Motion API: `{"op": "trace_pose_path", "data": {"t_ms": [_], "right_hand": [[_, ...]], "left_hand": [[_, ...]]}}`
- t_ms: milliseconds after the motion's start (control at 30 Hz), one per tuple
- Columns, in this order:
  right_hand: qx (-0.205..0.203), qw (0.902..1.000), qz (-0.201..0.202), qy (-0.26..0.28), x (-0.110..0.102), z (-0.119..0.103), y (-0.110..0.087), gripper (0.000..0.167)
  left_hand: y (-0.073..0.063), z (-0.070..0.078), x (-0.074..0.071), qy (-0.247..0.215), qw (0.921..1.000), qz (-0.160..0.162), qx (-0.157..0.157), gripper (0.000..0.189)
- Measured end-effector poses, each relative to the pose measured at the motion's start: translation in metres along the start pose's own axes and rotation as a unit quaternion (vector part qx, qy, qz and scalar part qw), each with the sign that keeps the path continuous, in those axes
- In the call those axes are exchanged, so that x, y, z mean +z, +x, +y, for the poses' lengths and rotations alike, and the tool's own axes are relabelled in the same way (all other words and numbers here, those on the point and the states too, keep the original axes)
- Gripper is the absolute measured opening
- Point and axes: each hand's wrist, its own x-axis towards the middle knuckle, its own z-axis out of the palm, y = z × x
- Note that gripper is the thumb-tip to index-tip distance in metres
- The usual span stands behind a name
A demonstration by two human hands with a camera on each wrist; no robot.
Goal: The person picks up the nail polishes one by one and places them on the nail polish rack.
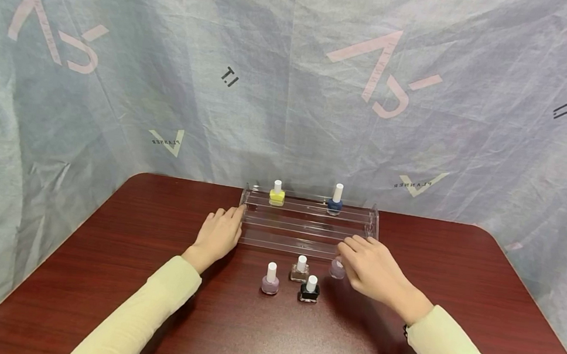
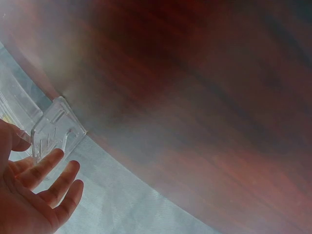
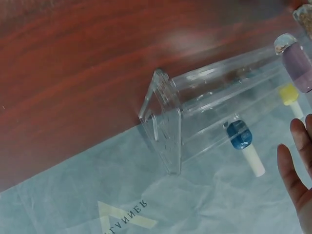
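A clear tiered display rack [image 1: 302, 244] stands at the back of the table. My left hand [image 1: 218, 231] is at its left end, with fingers extended along the clear end panel [image 2: 58, 129] and the thumb by the panel's edge. Before the rack's right front, my right hand [image 1: 370, 267] holds a mauve nail polish bottle [image 1: 337, 269] by its top, which the fingers hide. The same bottle's body [image 3: 296, 66] shows in the right wrist view. On the rack's upper tier are a yellow nail polish [image 1: 277, 196] and a dark blue nail polish [image 1: 335, 204], both white-capped.
In front of the rack stand another mauve nail polish [image 1: 270, 283], a brownish one [image 1: 299, 272] and a black one [image 1: 309, 292]. The dark red wooden table [image 1: 151, 214] ends at a grey printed cloth [image 1: 274, 81] behind it.
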Motion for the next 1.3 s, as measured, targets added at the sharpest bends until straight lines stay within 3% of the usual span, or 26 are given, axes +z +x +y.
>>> {"op": "trace_pose_path", "data": {"t_ms": [433,1300], "right_hand": [[0.003,0.9999,-0.006,0.009,-0.004,0.005,0.015,0.001],[-0.016,0.9995,0.006,0.026,0.007,0.011,0.049,0.005]], "left_hand": [[0.000,0.000,0.001,0.005,1.0000,0.006,0.002,0.044],[0.001,-0.002,0.002,0.003,0.9999,0.008,0.005,0.042]]}}
